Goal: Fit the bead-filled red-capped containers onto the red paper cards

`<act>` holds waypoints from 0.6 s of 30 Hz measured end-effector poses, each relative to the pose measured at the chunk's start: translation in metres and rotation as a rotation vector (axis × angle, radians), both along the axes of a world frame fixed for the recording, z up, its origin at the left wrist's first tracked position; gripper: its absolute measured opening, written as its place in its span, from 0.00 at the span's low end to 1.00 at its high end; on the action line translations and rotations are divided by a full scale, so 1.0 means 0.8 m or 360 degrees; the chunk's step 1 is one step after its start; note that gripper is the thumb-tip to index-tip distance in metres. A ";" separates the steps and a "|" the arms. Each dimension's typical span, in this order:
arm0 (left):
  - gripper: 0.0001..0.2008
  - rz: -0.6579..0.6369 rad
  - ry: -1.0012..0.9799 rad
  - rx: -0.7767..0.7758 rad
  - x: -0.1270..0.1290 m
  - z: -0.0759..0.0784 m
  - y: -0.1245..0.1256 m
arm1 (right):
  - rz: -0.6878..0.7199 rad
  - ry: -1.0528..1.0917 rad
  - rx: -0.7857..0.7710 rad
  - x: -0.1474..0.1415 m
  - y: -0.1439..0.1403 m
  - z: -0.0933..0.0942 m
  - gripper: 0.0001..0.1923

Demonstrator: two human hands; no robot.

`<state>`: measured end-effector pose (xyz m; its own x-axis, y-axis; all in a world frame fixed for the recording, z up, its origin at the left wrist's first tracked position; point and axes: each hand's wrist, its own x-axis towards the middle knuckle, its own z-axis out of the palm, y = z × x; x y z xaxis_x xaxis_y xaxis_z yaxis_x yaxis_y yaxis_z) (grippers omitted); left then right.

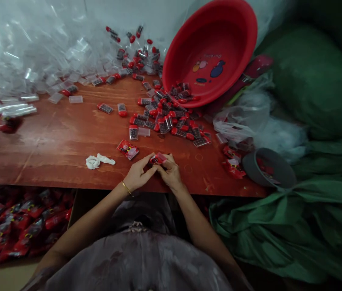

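Between my two hands, close to the table's front edge, is a small red printed packet (158,159). My left hand (140,171) pinches its left side, and a gold bracelet circles that wrist. My right hand (171,171) grips the packet from the right, its fingers partly covering it. Another red printed packet (128,149) lies flat just beyond my left hand. Farther out is a heap of small clear cases with red caps and dark contents (164,121). A crumpled white strip (99,161) rests to the left of my hands.
A red basin (210,52) leans tilted behind the heap. Clear plastic tubes (52,52) pile up at the back left. Right of my hands are a grey bowl (251,165), red packets (234,161) and a plastic bag (240,115). A box of red packets (22,226) stands below left.
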<state>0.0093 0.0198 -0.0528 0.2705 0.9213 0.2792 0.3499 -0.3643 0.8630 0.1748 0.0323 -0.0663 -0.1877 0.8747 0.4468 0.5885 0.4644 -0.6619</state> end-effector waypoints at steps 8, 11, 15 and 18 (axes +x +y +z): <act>0.17 -0.0122 0.0270 0.0168 -0.015 -0.001 0.023 | -0.0025 0.0063 0.0026 -0.001 -0.006 0.006 0.14; 0.16 -0.0165 0.0340 0.0213 -0.017 -0.006 0.024 | -0.0061 0.0124 0.0043 -0.003 -0.007 0.010 0.14; 0.13 -0.0184 0.0518 0.0291 -0.017 -0.012 0.025 | -0.0057 0.0050 0.0028 -0.006 -0.006 0.012 0.10; 0.14 -0.0155 0.0675 0.0305 -0.015 -0.016 0.024 | -0.0059 -0.0092 0.0027 -0.004 -0.006 0.008 0.09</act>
